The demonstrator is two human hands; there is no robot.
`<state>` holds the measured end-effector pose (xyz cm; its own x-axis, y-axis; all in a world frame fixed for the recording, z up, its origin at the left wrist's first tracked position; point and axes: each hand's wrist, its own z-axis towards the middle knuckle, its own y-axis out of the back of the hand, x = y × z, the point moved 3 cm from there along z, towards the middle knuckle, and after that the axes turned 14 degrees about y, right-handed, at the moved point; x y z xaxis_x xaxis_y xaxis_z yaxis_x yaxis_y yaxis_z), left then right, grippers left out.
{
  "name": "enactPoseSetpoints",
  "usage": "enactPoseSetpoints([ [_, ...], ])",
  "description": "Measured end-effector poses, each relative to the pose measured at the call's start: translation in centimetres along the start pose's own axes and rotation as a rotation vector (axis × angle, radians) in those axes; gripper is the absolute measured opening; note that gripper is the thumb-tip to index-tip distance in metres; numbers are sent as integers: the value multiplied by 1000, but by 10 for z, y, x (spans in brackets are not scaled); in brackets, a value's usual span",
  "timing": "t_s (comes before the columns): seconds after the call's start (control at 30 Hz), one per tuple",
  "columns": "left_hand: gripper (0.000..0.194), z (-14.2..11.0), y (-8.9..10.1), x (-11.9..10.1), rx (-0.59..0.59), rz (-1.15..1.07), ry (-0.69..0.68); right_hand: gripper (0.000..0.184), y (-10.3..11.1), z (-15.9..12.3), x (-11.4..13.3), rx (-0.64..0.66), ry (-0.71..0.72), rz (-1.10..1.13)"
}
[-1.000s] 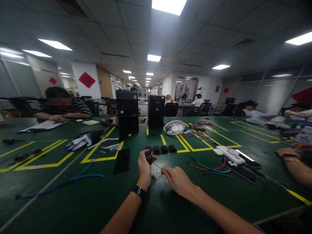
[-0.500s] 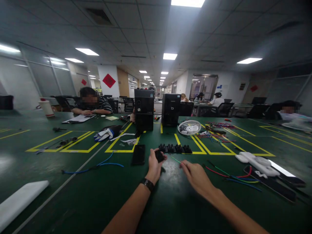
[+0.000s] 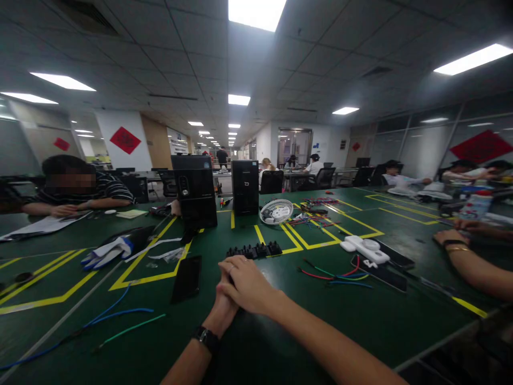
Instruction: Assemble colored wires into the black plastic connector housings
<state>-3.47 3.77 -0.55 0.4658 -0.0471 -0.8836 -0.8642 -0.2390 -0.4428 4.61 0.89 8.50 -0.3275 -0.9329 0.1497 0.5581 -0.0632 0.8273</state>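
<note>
My right hand [image 3: 250, 283] lies over my left hand [image 3: 221, 306] above the front of the green table, its fingers bent round it. Most of the left fingers are hidden beneath, so I cannot see whether anything is inside. A dark watch [image 3: 206, 338] is on my left wrist. Just beyond the hands stands a row of small black blocks with knobs [image 3: 262, 249]. To the left lies a black phone [image 3: 187, 279]. A short green wire [image 3: 132, 330] rests near some blue wires [image 3: 120, 315].
Two black computer towers [image 3: 195, 200] stand ahead. A white round basket [image 3: 276, 212] and coloured wires [image 3: 318, 208] are beyond the blocks. More wires [image 3: 336, 276] and a white device [image 3: 366, 248] lie right. Another person's forearm [image 3: 476, 267] rests at far right; another person [image 3: 80, 184] sits left.
The view has turned right. My right hand has let go of the green wire, which now lies at left, and covers my left hand. The black block seen in my left hand no longer shows there.
</note>
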Motion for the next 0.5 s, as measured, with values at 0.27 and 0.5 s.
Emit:
enactPoseSetpoints([
  [0.27, 55, -18, -31, 10, 187, -13, 311, 63, 47, -77, -79, 70, -15, 171],
  [0.5, 59, -27, -41, 0, 206, 194, 203, 58, 72, -110, -207, 106, -364, -57],
])
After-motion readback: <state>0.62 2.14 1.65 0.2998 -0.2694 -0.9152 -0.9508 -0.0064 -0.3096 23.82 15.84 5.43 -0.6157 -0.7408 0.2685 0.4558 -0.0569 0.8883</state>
